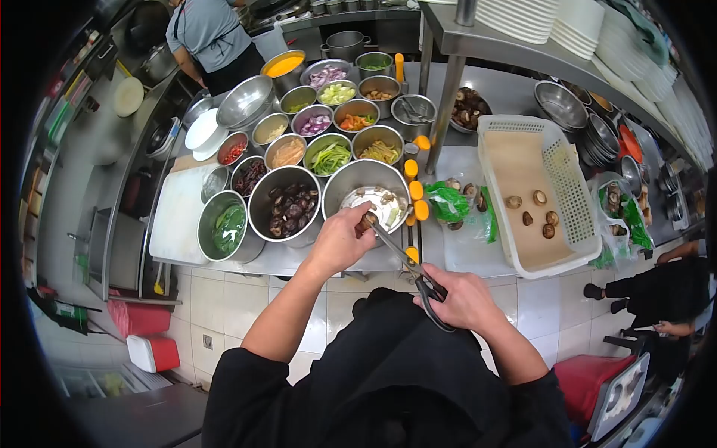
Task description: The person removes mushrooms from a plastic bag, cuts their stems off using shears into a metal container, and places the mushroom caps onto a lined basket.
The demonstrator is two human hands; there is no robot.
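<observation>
Pinched in the fingers of my left hand (343,237) is a brown mushroom (365,221), held above the near rim of a steel pot (334,179). Pale cut pieces lie on the bottom of that pot. My right hand (461,299) grips the black handles of a pair of scissors (399,250), whose blades point up and left to the mushroom. Whether the blades touch it I cannot tell. Left of this pot stands another pot (258,213) full of dark mushrooms. A white plastic basket (582,201) lined with brown paper holds several whole mushrooms (539,197).
Bowls of chopped vegetables (328,155) crowd the counter behind the pots. A white cutting board (179,216) lies at the left. Green plastic bags (448,203) sit beside the basket. A shelf post (448,112) rises at the back. Other people (216,37) stand at far left and right.
</observation>
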